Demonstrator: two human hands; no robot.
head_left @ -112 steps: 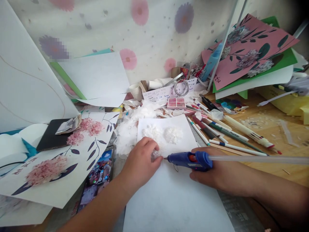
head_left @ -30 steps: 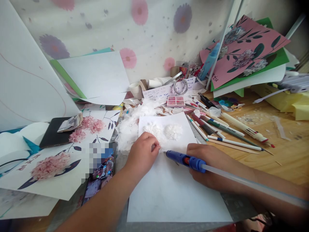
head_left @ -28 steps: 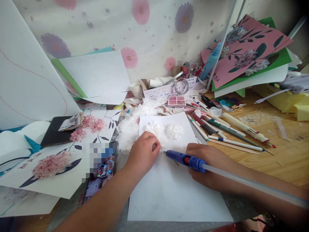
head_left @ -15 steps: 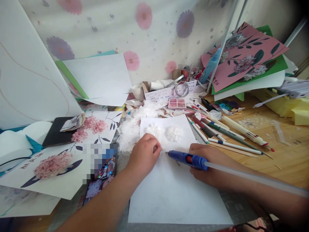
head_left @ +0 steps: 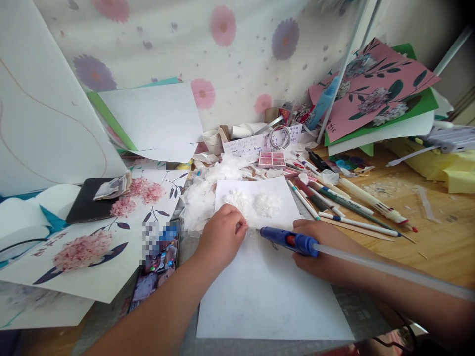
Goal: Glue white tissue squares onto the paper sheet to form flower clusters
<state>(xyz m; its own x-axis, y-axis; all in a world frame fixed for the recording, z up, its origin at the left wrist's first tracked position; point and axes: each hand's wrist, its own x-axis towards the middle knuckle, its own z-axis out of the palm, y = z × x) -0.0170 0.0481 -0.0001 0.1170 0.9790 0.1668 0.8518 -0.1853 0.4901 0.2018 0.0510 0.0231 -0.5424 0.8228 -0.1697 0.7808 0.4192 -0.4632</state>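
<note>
A white sheet of paper (head_left: 267, 296) lies in front of me with two fluffy white clusters near its top, a left one (head_left: 237, 199) and a right one (head_left: 267, 203). My left hand (head_left: 224, 232) is just below the left cluster, thumb and fingertips pinched together; whatever they hold is too small to make out. My right hand (head_left: 315, 249) grips a blue glue gun (head_left: 287, 241), its nozzle pointing left towards my left fingertips, a short gap away. A long translucent glue stick (head_left: 371, 267) runs from the gun's rear over my right forearm.
White tissue pieces (head_left: 202, 202) lie behind and left of the sheet. A pink palette (head_left: 272, 159) stands behind it, with several pens and markers (head_left: 349, 202) at right. A phone (head_left: 159, 267) and flower pictures (head_left: 85, 252) lie left. Stacked coloured cards (head_left: 378, 94) stand back right.
The glue gun's nozzle has shifted slightly right and up, away from my left fingertips. My left hand has hardly moved, and its pinch is unchanged.
</note>
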